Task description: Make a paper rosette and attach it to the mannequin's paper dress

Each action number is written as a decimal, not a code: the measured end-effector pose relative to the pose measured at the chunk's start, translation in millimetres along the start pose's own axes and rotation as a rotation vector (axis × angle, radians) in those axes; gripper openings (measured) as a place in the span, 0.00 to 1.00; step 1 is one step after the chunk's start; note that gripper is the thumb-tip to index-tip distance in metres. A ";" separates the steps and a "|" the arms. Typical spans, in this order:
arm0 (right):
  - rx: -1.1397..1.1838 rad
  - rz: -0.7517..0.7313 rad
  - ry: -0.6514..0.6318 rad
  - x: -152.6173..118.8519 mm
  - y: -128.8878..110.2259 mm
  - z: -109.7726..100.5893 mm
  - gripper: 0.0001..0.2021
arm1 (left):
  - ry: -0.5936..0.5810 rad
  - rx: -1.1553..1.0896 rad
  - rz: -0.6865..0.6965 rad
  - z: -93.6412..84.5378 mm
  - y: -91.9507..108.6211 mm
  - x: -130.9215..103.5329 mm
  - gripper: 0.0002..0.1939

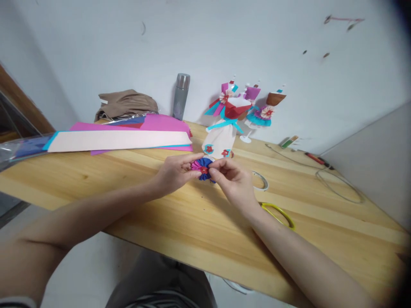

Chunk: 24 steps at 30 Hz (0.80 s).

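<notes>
A small pleated rosette, blue and magenta with a red centre, is held up above the wooden table between both hands. My left hand pinches its left, magenta edge between thumb and fingers. On the other side my right hand is closed on its blue edge, thumb against forefinger. Just behind the rosette stands a small stand dressed in a pale skirt with a red top, turquoise band and red flowers at the hem.
Behind left lie coloured sheets, a brown cloth and a grey bottle. More dressed stands are at the wall. Rightward are a tape roll, yellow-handled scissors, a red-black tool and a cable.
</notes>
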State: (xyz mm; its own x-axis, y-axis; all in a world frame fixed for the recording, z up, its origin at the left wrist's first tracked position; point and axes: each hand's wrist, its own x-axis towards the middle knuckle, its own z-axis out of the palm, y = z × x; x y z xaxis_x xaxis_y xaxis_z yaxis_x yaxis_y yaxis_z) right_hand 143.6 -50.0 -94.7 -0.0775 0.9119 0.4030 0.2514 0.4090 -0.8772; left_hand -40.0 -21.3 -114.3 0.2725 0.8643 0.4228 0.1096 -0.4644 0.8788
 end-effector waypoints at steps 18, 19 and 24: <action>-0.270 -0.216 -0.063 4.0 1.3 -7.2 0.04 | -0.141 -0.442 -0.355 -5.9 3.8 4.1 0.31; -0.279 -0.234 -0.068 4.2 -0.2 -7.9 0.05 | -0.167 -0.455 -0.378 -6.1 3.3 4.5 0.33; -0.261 -0.295 -0.094 8.3 -11.4 -14.0 0.06 | -0.220 -0.466 -0.431 -9.3 -2.0 7.4 0.34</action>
State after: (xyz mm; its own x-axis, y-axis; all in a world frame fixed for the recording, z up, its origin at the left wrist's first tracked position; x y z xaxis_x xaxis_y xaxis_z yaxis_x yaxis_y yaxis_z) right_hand 153.5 -47.6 -77.7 -0.2681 0.7609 0.5909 0.4404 0.6423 -0.6273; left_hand -47.1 -12.2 -110.9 0.4905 0.8714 0.0015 -0.1583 0.0874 0.9835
